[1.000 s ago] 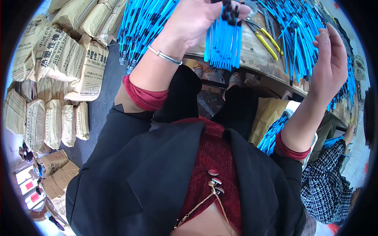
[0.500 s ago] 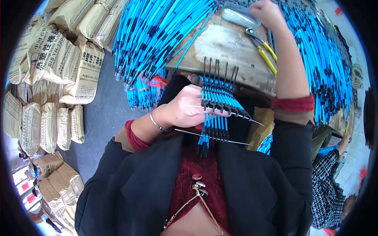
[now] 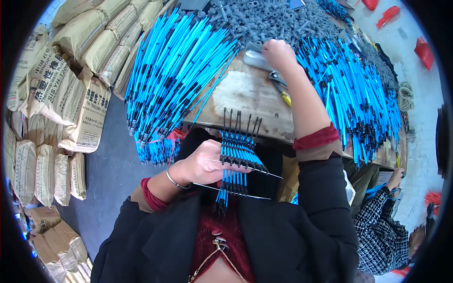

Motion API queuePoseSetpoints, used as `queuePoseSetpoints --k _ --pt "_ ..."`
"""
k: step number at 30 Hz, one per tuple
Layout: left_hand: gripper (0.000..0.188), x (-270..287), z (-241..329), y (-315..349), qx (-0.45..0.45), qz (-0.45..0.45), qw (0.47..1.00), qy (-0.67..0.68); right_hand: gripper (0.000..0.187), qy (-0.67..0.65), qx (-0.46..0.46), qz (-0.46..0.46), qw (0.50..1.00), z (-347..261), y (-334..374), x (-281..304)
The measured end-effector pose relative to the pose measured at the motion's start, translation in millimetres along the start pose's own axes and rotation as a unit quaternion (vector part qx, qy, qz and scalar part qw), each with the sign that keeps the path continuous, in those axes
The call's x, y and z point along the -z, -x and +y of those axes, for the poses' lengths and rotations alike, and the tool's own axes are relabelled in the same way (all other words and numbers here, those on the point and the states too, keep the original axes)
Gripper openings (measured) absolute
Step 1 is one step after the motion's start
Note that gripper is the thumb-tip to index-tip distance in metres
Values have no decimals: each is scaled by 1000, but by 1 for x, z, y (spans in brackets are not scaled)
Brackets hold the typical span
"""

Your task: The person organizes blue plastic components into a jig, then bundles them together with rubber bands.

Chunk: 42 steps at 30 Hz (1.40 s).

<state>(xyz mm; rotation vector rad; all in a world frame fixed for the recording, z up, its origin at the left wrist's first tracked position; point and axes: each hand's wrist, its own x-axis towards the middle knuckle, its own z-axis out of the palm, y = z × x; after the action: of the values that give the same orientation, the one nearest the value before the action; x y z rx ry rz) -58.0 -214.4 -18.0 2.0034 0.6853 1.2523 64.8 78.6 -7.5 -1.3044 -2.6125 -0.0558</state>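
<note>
My left hand (image 3: 205, 162) is closed around a row of thin blue rods (image 3: 240, 153) with black fittings, held upright above my lap. Two thin metal wires run crosswise through the row: an upper wire (image 3: 275, 176) and a lower wire (image 3: 259, 197). Several black tips (image 3: 239, 120) rise from the row's far end. My right hand (image 3: 279, 53) is stretched over the table, at the right end of a clear plastic box (image 3: 255, 59). Its fingers are curled down, their tips hidden, so anything held there cannot be seen. Pliers with yellow handles (image 3: 286, 98) lie partly behind my right forearm.
Heaps of blue rods lie on the left (image 3: 174, 70) and right (image 3: 354, 99) of the wooden table (image 3: 236, 94). Grey plastic fittings (image 3: 278, 21) are piled at the back. Paper sacks (image 3: 59, 89) are stacked far left. Another person's hand (image 3: 397, 178) is at the right.
The view has shifted, showing more of the table's far side. My left hand still grips the rods, and my right hand stays by the clear box.
</note>
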Motion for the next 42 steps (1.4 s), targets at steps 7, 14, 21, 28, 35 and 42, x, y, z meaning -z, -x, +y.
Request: queuePoseSetpoints --k 7,14,21,28,35,42 --pt "28 -7 -5 5 -68 34 996 -45 7 -272 75 188 941 -16 85 39" --pt "35 -10 6 -9 -38 -8 999 -32 6 -457 -113 82 878 -12 191 20" --pt "36 -14 -4 -7 -48 21 998 -30 7 -341 -85 98 931 -4 196 23" --pt "35 -14 -8 -11 -70 46 997 1 7 -275 -60 64 958 3 203 28" --pt "20 -17 -9 5 38 -31 999 0 6 -182 -1 28 983 0 223 35" --pt "30 -22 -21 1 -24 33 999 -1 13 -180 16 13 983 1 237 21"
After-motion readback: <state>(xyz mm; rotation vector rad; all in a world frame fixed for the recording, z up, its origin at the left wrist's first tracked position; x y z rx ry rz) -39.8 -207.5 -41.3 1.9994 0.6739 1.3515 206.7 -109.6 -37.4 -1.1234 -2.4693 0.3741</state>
